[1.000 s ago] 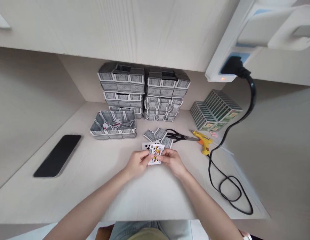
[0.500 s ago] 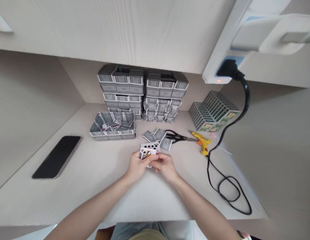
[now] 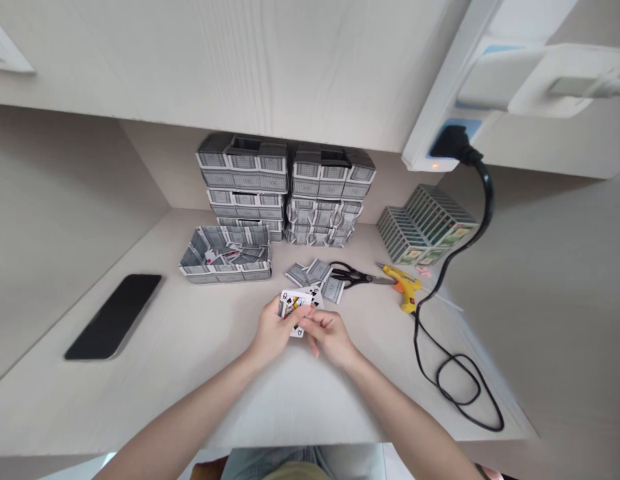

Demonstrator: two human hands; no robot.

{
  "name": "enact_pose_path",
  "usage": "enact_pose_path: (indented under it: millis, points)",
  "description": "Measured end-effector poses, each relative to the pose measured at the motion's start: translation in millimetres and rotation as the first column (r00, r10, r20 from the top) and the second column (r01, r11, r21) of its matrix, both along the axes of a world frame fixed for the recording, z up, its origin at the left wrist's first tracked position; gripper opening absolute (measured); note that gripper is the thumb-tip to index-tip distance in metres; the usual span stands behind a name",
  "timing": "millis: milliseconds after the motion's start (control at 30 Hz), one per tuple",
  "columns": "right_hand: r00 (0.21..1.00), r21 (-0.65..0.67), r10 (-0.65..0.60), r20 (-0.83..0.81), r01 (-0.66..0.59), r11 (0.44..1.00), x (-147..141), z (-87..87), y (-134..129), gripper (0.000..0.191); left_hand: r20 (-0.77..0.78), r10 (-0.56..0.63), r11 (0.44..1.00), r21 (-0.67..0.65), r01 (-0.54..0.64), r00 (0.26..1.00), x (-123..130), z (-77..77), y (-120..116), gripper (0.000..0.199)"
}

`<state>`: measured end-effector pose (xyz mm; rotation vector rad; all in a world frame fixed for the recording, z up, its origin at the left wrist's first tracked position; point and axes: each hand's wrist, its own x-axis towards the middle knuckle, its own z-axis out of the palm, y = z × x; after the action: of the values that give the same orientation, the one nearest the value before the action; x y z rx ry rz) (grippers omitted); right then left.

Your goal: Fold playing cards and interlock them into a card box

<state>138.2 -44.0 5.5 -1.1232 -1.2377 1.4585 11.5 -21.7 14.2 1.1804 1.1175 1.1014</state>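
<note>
My left hand (image 3: pixel 270 331) is closed on a queen of spades playing card (image 3: pixel 292 302), face up, with the thumb across its front. Behind it, a second spade card (image 3: pixel 316 295) sticks out to the right; its lower part is hidden by the fingers. Pinched at the right edge of the cards is my right hand (image 3: pixel 332 335), its thumb meeting the left thumb. Just beyond the hands, several patterned cards (image 3: pixel 319 270) lie face down on the desk, overlapping the handles of black scissors (image 3: pixel 351 274).
At the left stands an open box made of cards (image 3: pixel 225 274), with card pieces inside. Stacked card boxes (image 3: pixel 257 180) line the back. A yellow glue gun (image 3: pixel 406 285) with a looping black cord (image 3: pixel 443 383) lies right. A phone (image 3: pixel 115 317) rests left; a shelf (image 3: pixel 270 60) overhangs.
The queen has turned more upright in my left hand. The spade card behind it has shifted right and tilted. My right fingers have moved slightly at the cards' edge.
</note>
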Motion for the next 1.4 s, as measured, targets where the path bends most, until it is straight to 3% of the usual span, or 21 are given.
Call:
enact_pose_path:
  millis: [133, 300, 467, 800, 1000, 1133, 1300, 1400]
  points:
    - [0.997, -0.032, -0.045, -0.065, 0.043, 0.999, 4, -1.7, 4, 0.030, -0.155, -0.070, 0.983, 0.156, 0.095, 0.985, -5, -0.1, -1, 0.025]
    - [0.989, -0.028, -0.077, -0.126, 0.074, 0.997, 10, -4.5, 5, 0.037, -0.243, -0.012, 0.955, 0.284, 0.083, 0.970, -10, -5.5, 3, 0.023]
    - [0.984, -0.006, -0.094, -0.153, 0.094, 0.996, 12, -4.0, 5, 0.043, -0.194, -0.093, 0.978, 0.166, 0.127, 0.977, -3, -13.1, 2, 0.025]
    - [0.966, -0.059, -0.172, -0.191, 0.164, 0.985, 3, -6.9, 9, 0.036, -0.103, -0.062, 0.993, 0.096, 0.072, 0.993, 3, -16.6, -2, 0.032]
    - [0.927, -0.032, -0.289, -0.238, 0.290, 0.957, 0, 15.0, 26, 0.030, 0.022, -0.052, 0.996, 0.068, 0.050, 0.998, 10, 1.6, 22, 0.025]
    - [0.885, -0.039, -0.404, -0.233, 0.407, 0.913, -2, 17.6, 46, 0.027, 0.058, -0.002, 0.999, 0.033, 0.000, 0.998, 19, 12.3, 48, 0.022]
    - [0.826, 0.006, -0.500, -0.261, 0.519, 0.855, -7, 0.4, 56, 0.024, 0.048, 0.099, 0.993, 0.053, -0.102, 0.994, 29, -2.2, 61, 0.018]
    - [0.848, 0.001, -0.457, -0.267, 0.475, 0.880, -6, -8.9, 54, 0.023, 0.043, 0.144, 0.985, 0.087, -0.148, 0.989, 29, -13.8, 57, 0.020]
